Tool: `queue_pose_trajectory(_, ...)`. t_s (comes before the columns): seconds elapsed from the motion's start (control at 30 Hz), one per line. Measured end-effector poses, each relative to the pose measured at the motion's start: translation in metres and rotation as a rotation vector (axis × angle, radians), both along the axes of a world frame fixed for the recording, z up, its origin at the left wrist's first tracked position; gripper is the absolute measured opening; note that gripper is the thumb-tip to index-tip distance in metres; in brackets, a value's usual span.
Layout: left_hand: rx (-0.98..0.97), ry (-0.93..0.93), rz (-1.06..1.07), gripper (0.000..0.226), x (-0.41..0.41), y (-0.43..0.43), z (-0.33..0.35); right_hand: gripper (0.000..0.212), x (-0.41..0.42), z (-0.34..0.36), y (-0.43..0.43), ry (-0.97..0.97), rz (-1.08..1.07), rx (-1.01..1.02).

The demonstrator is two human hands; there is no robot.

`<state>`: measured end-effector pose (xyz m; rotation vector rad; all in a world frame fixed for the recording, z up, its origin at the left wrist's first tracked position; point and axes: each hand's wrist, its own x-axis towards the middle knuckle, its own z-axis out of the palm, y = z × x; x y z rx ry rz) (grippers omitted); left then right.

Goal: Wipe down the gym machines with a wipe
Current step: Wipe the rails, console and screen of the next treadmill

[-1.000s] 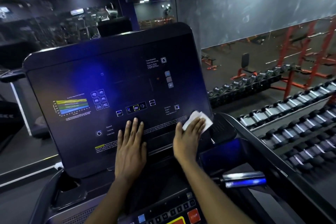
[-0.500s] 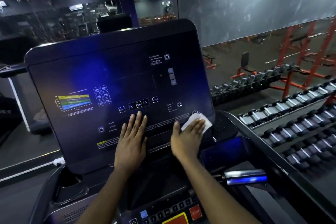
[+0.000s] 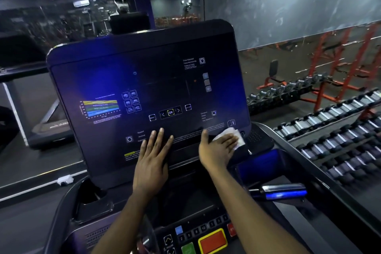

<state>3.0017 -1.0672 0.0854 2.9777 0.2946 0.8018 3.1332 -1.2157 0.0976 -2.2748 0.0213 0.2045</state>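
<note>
Palm down, your right hand lies on the white wipe, fingers straight and close together, thumb stuck out to the left. It presses the wipe flat against the lower right corner of the treadmill console. Nothing curls round the wipe; it is simply pinned under your fingers, its far edge showing beyond the fingertips. Your left hand rests near it on the left, apart from it. It also lies flat on the lower part of the dark panel, fingers straight and slightly spread, holding nothing. Just above your left fingertips glows the OK button, and further left a striped coloured chart. Below your forearms, at the bottom edge of view, sits a large red button framed in yellow, with a green button beside it. To the right of your right forearm a shiny metal grip reflects blue light. Well beyond the console on the right run rows of dumbbells on racks, with red frames behind them. On the left a second treadmill stands on the dark floor.
</note>
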Motion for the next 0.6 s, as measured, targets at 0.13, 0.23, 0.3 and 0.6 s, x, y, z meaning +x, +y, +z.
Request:
queue_pose_trajectory(0.13,0.010,-0.003,-0.011,0.091,-0.007,0.009,-0.001,0.098,-0.064,-0.022,0.013,-0.207,0.244,-0.197)
queue_pose_trajectory(0.23,-0.005,-0.015,-0.030,0.091,-0.013,0.015,0.001,0.098,-0.041,-0.006,0.011,-0.101,0.136,-0.196)
queue_pose_trajectory(0.3,-0.022,-0.034,-0.023,0.091,-0.019,0.020,0.002,0.100,-0.036,-0.001,0.013,-0.069,0.068,-0.227)
queue_pose_trajectory(0.6,-0.041,-0.074,-0.021,0.086,-0.046,0.045,-0.003,0.097,-0.061,-0.011,0.028,-0.175,0.111,-0.324)
